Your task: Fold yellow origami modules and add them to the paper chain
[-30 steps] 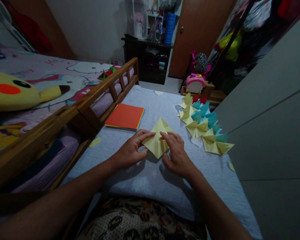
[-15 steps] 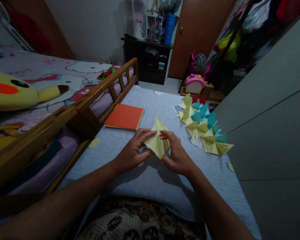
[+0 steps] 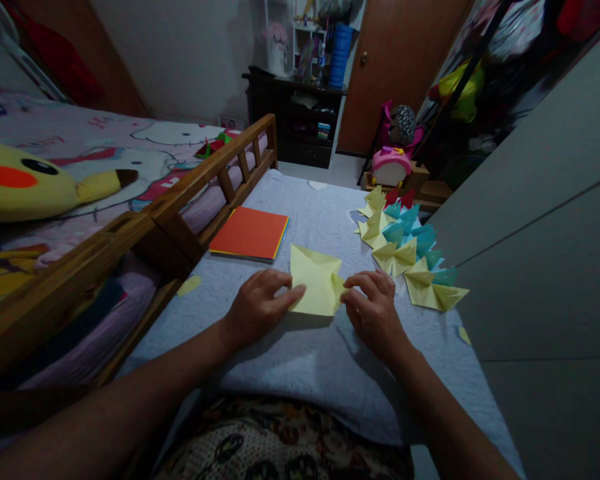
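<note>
My left hand [image 3: 257, 307] is curled shut on the left edge of the yellow paper [image 3: 316, 287], with the thumb on top. My right hand [image 3: 375, 313] pinches the paper's right corner between thumb and fingers. The paper lies on the grey sheet [image 3: 305, 360] right in front of me. It has a few folds but is not pointy like the others. On the right, a row of folded pieces [image 3: 410, 257] looks done. On the left, a stack of flat paper [image 3: 250, 233] is not folded, so I think lots is left.
</note>
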Action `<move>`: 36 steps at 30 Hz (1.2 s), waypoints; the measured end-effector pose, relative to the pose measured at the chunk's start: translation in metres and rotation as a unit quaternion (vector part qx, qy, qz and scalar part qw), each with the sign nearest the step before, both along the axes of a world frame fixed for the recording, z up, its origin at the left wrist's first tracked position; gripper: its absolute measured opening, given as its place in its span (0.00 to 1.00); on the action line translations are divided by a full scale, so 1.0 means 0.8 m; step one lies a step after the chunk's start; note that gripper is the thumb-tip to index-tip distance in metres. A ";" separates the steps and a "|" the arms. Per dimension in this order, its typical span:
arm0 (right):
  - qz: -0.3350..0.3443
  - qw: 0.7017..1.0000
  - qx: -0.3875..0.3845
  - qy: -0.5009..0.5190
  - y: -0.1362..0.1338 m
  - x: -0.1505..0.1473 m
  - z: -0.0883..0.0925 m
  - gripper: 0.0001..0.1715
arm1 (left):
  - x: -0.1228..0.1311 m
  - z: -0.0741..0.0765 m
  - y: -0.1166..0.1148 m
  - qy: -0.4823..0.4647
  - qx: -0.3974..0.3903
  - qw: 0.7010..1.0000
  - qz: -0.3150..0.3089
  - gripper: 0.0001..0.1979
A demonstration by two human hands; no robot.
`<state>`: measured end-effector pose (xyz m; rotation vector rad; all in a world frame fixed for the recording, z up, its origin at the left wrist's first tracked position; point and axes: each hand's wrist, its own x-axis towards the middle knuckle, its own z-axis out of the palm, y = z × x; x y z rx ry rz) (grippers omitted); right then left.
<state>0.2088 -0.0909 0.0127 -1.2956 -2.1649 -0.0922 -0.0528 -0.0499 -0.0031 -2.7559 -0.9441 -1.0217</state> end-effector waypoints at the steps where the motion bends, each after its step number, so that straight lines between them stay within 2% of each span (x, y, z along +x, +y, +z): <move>1: -0.007 1.000 -0.003 -0.012 -0.003 0.005 -0.006 0.11 | -0.002 -0.003 -0.002 0.019 0.009 1.000 -0.011 0.14; 5: -0.004 0.999 -0.038 -0.021 -0.017 0.019 -0.025 0.10 | 0.003 -0.005 -0.011 0.087 0.000 0.993 -0.083 0.11; 10: 0.006 0.996 -0.090 0.018 -0.027 0.026 -0.033 0.10 | 0.021 0.001 -0.013 0.134 -0.032 0.979 -0.151 0.09; 15: -0.005 0.991 -0.117 0.060 -0.028 0.033 -0.040 0.08 | 0.028 0.002 -0.016 0.153 -0.079 0.977 -0.125 0.10; 21: -0.042 0.990 -0.105 0.081 -0.031 0.040 -0.044 0.10 | 0.027 0.001 -0.022 0.096 -0.145 0.980 -0.100 0.12; 25: -0.055 0.997 -0.046 0.009 -0.038 0.032 -0.037 0.16 | 0.031 0.000 -0.025 0.115 -0.110 0.984 -0.077 0.13; 29: -0.049 0.998 -0.006 -0.046 -0.039 0.022 -0.034 0.13 | 0.038 0.003 -0.029 0.139 -0.019 0.988 -0.065 0.14; 33: -0.038 0.997 0.029 -0.054 -0.031 0.019 -0.039 0.09 | 0.045 0.010 -0.028 0.129 0.051 0.989 -0.053 0.15; 36: -0.038 0.998 0.033 -0.045 -0.027 0.018 -0.040 0.12 | 0.048 0.011 -0.026 0.146 0.064 0.985 -0.060 0.14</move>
